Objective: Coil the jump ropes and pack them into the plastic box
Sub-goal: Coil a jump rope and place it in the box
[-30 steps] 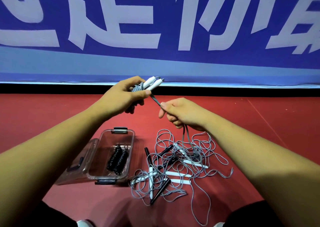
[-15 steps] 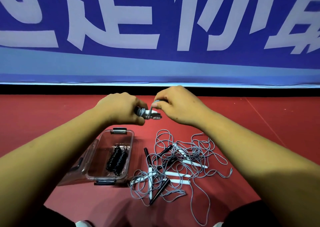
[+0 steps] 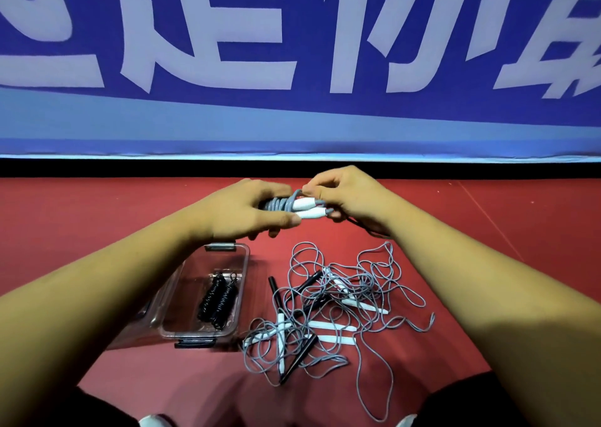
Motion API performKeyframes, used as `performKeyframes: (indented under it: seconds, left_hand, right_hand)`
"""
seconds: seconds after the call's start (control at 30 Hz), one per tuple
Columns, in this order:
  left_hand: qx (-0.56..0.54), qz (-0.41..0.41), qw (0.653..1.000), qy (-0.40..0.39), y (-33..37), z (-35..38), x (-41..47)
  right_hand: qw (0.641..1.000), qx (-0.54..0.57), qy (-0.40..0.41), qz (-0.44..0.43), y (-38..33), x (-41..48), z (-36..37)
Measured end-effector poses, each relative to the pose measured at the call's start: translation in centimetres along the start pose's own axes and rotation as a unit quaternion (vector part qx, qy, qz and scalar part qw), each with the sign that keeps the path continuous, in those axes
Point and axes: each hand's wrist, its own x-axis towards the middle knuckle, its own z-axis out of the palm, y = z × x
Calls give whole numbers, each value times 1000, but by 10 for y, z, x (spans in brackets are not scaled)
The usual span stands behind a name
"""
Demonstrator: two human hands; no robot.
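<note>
Hands first, two of them, meeting above the floor. The left hand (image 3: pixel 247 212) grips the wound coils of one grey jump rope (image 3: pixel 302 208), whose two slim white plastic handles lie side by side. The right hand (image 3: pixel 351 199) pinches a loop of its cord at the handles' far end, fingers curled.

One clear rectangular plastic box (image 3: pixel 242 283) with black latches stands open on the floor under the left forearm. Inside it lies one black jump rope (image 3: pixel 218 299), coiled tight in two rows.

Just right of the box sprawls one tangle of loose ropes (image 3: pixel 341 309), thin grey cord with white and black handles, too knotted for me to count.

Underfoot is smooth red sports flooring (image 3: pixel 97 225). A blue banner (image 3: pixel 292 52) with large white characters runs along the wall behind.
</note>
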Motion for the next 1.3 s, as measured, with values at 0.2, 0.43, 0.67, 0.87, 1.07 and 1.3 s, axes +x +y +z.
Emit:
performKeyframes:
  seconds: [0.2, 0.43, 0.67, 0.87, 1.07, 1.3]
  left_hand:
    - [-127, -17, 989, 76, 1, -7, -1]
    - [-8, -104, 978, 183, -22, -19, 8]
    - [333, -140, 920, 155, -25, -6, 10]
    - [328, -90, 939, 51, -7, 1, 6]
    - [250, -32, 967, 29, 3, 8, 5]
    - [159, -7, 987, 29, 3, 9, 1]
  right_hand:
    - [985, 33, -127, 116, 16, 0, 4]
    - [964, -258, -65, -14, -10, -6, 12]
    - [903, -415, -59, -93, -29, -7, 23]
    - [918, -379, 5, -120, -35, -7, 10]
    - [941, -311, 43, -122, -32, -4, 5]
    - [976, -202, 37, -75, -24, -5, -6]
